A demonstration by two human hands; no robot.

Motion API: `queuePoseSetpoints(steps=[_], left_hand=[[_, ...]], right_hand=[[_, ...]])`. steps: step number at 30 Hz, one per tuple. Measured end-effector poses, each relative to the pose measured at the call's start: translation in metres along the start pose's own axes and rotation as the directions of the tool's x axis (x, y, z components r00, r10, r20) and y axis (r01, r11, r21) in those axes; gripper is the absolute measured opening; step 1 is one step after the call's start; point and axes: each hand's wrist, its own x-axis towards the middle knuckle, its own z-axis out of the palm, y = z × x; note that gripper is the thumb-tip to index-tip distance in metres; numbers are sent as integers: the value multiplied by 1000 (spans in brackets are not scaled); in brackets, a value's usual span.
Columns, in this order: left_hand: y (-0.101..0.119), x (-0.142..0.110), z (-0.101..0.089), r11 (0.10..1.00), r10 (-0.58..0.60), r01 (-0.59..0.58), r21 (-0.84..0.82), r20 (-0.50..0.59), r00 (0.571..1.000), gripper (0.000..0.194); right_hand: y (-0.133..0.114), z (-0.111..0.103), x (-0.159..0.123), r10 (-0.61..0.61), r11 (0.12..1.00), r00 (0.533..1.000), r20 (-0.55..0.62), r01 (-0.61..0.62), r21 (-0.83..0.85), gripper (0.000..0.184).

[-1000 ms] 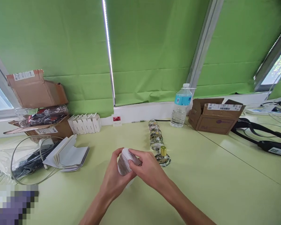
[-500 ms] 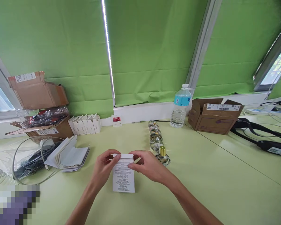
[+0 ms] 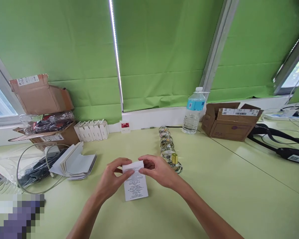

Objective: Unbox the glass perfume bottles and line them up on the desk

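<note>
A small white carton (image 3: 136, 183) with fine print on its face stands on the pale green table (image 3: 214, 186), tilted slightly. My left hand (image 3: 111, 179) pinches its upper left corner. My right hand (image 3: 157, 171) pinches the top flap from the right. Just right of my right hand is a row of several glass perfume bottles (image 3: 167, 149); the nearest one has a gold cap (image 3: 174, 158).
A stack of flat white cartons (image 3: 73, 162) lies to the left, beside cables in a plastic bag (image 3: 32, 167). Several upright white boxes (image 3: 91, 130) stand by the wall. A water bottle (image 3: 193, 111) and cardboard boxes (image 3: 230, 121) (image 3: 43, 109) sit at the back.
The carton went from being turned in both hands to standing on the table with its printed face toward me. My fingers now pinch its top.
</note>
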Motion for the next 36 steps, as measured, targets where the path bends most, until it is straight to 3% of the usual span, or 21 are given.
queuePoseSetpoints(steps=[9,14,16,19,22,24,27,30,32,36], left_hand=[[0,0,0,1000,-30,29,6,73,997,17],[-9,-1,-2,976,-181,199,-87,181,967,46],[-14,1,-1,974,-202,212,-78,122,972,45],[-19,3,5,990,-141,143,9,-72,987,39],[-19,2,14,986,-52,92,142,-261,964,37],[-15,-1,21,984,-40,88,152,-292,956,42],[-7,-4,29,989,-147,150,1,-184,972,54],[-5,-3,29,952,-254,224,-209,-127,959,59],[-9,0,26,925,-286,244,-291,-112,952,59],[-29,4,20,911,-277,285,-299,70,958,56]], right_hand=[[-1,1,-2,-125,986,992,20,126,-105,30],[0,4,-4,-76,948,996,-53,56,-315,43],[1,5,-6,-31,926,996,-79,-1,-379,46],[-1,10,-9,18,910,998,-62,-42,-413,43],[-3,19,-12,61,912,998,-29,-67,-405,48],[-3,29,-13,51,936,998,38,-35,-350,58],[2,42,-13,2,943,1000,13,2,-332,65],[10,47,-8,21,901,994,-105,-64,-430,38],[18,46,-4,25,881,993,-118,-77,-467,25],[31,43,5,-3,946,992,-129,-39,-322,35]])
